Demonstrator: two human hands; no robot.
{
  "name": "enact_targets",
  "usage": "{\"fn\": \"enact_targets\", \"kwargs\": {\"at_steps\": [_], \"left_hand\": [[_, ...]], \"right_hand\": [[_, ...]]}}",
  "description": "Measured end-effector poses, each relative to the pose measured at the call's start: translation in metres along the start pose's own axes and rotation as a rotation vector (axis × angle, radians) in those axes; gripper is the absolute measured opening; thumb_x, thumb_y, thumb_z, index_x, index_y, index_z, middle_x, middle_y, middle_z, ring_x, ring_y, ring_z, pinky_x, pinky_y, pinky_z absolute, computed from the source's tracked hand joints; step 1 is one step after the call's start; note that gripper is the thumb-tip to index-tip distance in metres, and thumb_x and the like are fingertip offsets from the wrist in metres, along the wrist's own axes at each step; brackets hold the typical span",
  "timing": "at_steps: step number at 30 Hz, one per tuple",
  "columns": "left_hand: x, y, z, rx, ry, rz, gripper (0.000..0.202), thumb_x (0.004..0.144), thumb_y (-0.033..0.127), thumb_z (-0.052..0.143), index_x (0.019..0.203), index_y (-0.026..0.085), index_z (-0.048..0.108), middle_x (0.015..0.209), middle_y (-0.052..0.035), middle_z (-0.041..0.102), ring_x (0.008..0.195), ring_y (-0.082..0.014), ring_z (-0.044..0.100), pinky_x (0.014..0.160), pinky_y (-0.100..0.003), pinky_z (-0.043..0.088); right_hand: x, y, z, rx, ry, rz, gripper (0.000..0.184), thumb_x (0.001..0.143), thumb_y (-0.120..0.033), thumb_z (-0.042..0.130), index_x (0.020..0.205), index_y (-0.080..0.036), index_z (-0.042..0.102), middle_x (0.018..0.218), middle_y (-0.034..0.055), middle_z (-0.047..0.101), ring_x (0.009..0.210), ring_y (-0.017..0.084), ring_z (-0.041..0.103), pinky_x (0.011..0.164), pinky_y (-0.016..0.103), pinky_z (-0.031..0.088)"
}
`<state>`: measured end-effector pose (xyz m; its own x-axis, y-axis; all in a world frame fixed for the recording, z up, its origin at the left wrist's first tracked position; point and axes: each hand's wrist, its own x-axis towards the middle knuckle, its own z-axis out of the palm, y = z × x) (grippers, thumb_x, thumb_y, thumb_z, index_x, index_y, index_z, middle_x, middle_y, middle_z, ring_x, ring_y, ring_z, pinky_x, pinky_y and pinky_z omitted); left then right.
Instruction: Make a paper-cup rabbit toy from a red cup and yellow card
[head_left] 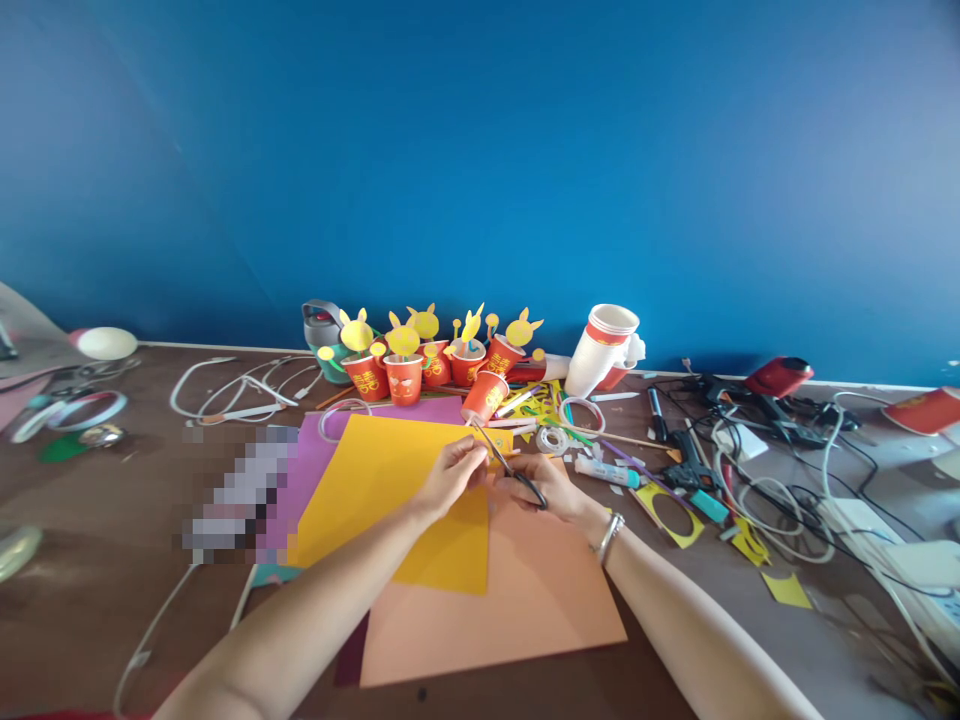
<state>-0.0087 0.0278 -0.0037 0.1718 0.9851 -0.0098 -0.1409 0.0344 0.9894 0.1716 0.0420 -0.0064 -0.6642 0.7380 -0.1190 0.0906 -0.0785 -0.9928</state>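
Black-handled scissors [537, 490] are in my right hand [553, 486], whose fingers wrap the handles; the blades point up and left. Close beside them, my left hand [454, 474] is closed in a pinch at a small piece of yellow paper [498, 441], partly hidden by fingers and blades. Both hands are above a yellow sheet [390, 490] and a peach sheet [525, 590], with a purple sheet [289, 500] underneath at the left. Just beyond my fingers, a red paper cup [485, 396] is tilted over.
Several red cups with yellow paper figures [405, 380] stand along the blue wall. Stacked white cups [600, 350] lean to their right. A glue gun [688, 460], a glue tube [607, 472], tangled cables [795, 490] and paper scraps crowd the right. A white cable [217, 390] lies left.
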Motion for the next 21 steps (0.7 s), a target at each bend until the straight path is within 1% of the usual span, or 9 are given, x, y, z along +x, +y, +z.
{"fn": "enact_targets", "kwargs": {"at_steps": [4, 10, 14, 17, 21], "left_hand": [[0.0004, -0.0025, -0.0009, -0.001, 0.004, -0.004, 0.035, 0.077, 0.049, 0.058, 0.063, 0.018, 0.052, 0.048, 0.0044, 0.049, 0.042, -0.0080, 0.041, 0.044, -0.022, 0.028], [-0.0023, -0.0009, 0.0038, 0.036, 0.032, 0.027, 0.035, 0.080, 0.051, 0.057, 0.072, 0.017, 0.055, 0.047, 0.0061, 0.044, 0.043, -0.0074, 0.038, 0.044, -0.022, 0.027], [-0.0016, -0.0014, 0.0038, 0.042, 0.048, 0.063, 0.033, 0.081, 0.047, 0.057, 0.069, 0.016, 0.054, 0.053, 0.0052, 0.044, 0.045, -0.0065, 0.038, 0.044, -0.021, 0.027], [0.0003, -0.0026, 0.0011, 0.048, 0.026, 0.072, 0.033, 0.080, 0.045, 0.057, 0.065, 0.016, 0.051, 0.059, 0.0041, 0.045, 0.047, -0.0062, 0.040, 0.044, -0.020, 0.029], [0.0017, -0.0038, -0.0011, 0.045, 0.007, 0.061, 0.032, 0.080, 0.045, 0.056, 0.066, 0.016, 0.051, 0.059, 0.0041, 0.044, 0.047, -0.0065, 0.040, 0.044, -0.020, 0.029]], "right_hand": [[0.0000, 0.0000, 0.0009, -0.013, 0.009, -0.011, 0.029, 0.077, -0.041, 0.068, 0.075, -0.013, 0.062, 0.045, -0.0065, 0.045, 0.038, 0.005, 0.036, 0.039, 0.019, 0.025], [0.0018, -0.0008, 0.0045, -0.003, 0.055, -0.023, 0.030, 0.076, -0.042, 0.069, 0.073, -0.013, 0.062, 0.044, -0.0074, 0.042, 0.037, 0.005, 0.035, 0.038, 0.019, 0.024], [0.0020, -0.0011, 0.0043, -0.012, 0.052, -0.007, 0.031, 0.074, -0.042, 0.070, 0.076, -0.013, 0.063, 0.045, -0.0063, 0.045, 0.038, 0.005, 0.037, 0.038, 0.019, 0.026], [0.0016, -0.0010, 0.0033, -0.018, 0.042, 0.014, 0.030, 0.074, -0.042, 0.070, 0.076, -0.012, 0.063, 0.045, -0.0055, 0.047, 0.038, 0.006, 0.039, 0.037, 0.019, 0.026], [0.0016, 0.0007, 0.0024, -0.030, 0.047, 0.000, 0.028, 0.075, -0.040, 0.070, 0.077, -0.013, 0.063, 0.045, -0.0058, 0.048, 0.038, 0.006, 0.039, 0.038, 0.018, 0.027]]}}
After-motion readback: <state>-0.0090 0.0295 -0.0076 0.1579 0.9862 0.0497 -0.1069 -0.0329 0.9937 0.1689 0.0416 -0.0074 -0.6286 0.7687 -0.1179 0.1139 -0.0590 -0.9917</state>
